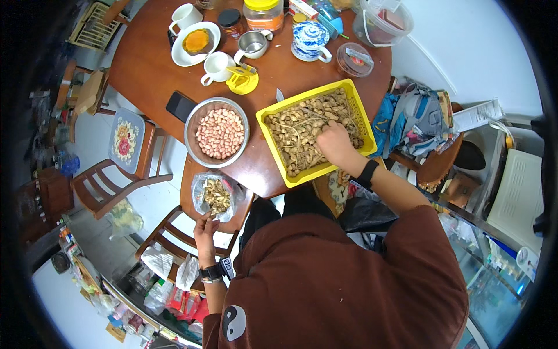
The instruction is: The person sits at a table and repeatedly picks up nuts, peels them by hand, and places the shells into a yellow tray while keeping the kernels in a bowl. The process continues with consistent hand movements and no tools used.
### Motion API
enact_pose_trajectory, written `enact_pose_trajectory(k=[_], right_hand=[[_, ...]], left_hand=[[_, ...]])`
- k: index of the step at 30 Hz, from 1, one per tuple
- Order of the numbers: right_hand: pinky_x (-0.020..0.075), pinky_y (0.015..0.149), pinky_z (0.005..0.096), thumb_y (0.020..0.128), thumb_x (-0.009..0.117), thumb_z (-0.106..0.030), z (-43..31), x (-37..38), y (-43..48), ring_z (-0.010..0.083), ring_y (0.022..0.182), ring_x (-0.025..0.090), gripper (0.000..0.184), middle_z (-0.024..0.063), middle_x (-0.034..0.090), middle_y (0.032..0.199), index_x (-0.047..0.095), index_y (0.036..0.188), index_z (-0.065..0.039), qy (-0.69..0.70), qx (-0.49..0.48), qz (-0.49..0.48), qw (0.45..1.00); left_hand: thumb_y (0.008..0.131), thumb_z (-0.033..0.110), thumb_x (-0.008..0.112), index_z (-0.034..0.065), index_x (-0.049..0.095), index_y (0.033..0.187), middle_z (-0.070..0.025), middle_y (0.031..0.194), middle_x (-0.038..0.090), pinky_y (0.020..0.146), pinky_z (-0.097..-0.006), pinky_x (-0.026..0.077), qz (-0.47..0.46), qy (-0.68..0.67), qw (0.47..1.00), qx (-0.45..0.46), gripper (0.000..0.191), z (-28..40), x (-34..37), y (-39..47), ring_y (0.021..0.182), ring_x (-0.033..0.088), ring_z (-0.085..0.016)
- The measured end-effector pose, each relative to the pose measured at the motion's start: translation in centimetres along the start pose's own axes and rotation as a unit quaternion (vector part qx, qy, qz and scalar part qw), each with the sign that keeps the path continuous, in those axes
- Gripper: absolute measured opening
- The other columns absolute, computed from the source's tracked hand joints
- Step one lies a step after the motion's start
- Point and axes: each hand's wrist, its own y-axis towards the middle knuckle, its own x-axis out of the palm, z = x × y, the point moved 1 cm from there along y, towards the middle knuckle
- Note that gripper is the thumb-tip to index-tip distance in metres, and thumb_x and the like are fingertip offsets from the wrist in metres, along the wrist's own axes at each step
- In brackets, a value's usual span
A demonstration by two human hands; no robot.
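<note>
My right hand reaches into a yellow plastic basket of unshelled peanuts with dry stems among them. Its fingertips are down among the pods, so I cannot see whether they grip one. My left hand is at the near edge of a clear plastic bag that holds empty peanut shells. The fingers of that hand are drawn together, and what may be between them is too small to tell. Left of the basket, a stainless steel bowl holds shelled pink peanuts.
The wooden table also carries a black smartphone, white mugs, a yellow lid, a blue-and-white lidded teapot and a round plastic container. The bag rests on a wooden chair. A blue backpack is at the right.
</note>
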Motion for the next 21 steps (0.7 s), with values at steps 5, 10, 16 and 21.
enact_pose_trajectory(k=[5, 10, 16, 21], right_hand=[[0.0485, 0.070, 0.0361, 0.076, 0.070, -0.015, 0.4, -2.5, -1.9, 0.0238, 0.075, 0.061, 0.017, 0.0121, 0.062, 0.075, 0.064, 0.083, -0.001, 0.231, 0.089, 0.080, 0.966], [0.0466, 0.062, 0.0224, 0.085, 0.067, -0.005, -5.6, -8.6, -2.7, 0.0076, 0.068, 0.058, 0.009, 0.0017, 0.064, 0.081, 0.062, 0.092, -0.002, 0.616, 0.141, 0.095, 0.769], [0.0493, 0.071, 0.0248, 0.086, 0.066, -0.003, -24.4, -8.3, 2.8, 0.0098, 0.080, 0.061, 0.015, 0.0050, 0.065, 0.090, 0.060, 0.099, 0.000, 0.755, -0.082, -0.071, 0.646], [0.0536, 0.079, 0.0317, 0.085, 0.070, -0.010, -32.5, -4.2, 5.3, 0.0175, 0.084, 0.066, 0.021, 0.0095, 0.069, 0.096, 0.063, 0.102, 0.000, 0.637, -0.065, -0.128, 0.758]], left_hand=[[0.098, 0.014, 0.053, -0.0005, 0.058, 0.118, -0.0059, 0.101, 0.064, 0.078, -0.0269, 0.051, 0.002, 0.005, 1.000, -0.016, 0.026, 1.9, -0.7, -0.2, 0.088, 0.063, -0.015], [0.098, 0.015, 0.053, 0.0000, 0.058, 0.120, -0.0077, 0.106, 0.064, 0.079, -0.0282, 0.051, -0.054, -0.150, 0.986, 0.051, 0.028, 6.4, -1.0, -1.3, 0.090, 0.064, -0.016], [0.098, 0.018, 0.053, 0.0011, 0.054, 0.128, -0.0033, 0.094, 0.064, 0.069, -0.0194, 0.044, -0.187, -0.156, 0.954, 0.174, 0.034, 9.9, -0.8, -2.6, 0.079, 0.057, -0.008], [0.096, 0.015, 0.057, -0.0011, 0.058, 0.121, -0.0009, 0.088, 0.062, 0.068, -0.0193, 0.044, -0.096, -0.254, 0.952, 0.144, 0.030, 6.3, -4.2, -2.7, 0.075, 0.054, -0.007]])
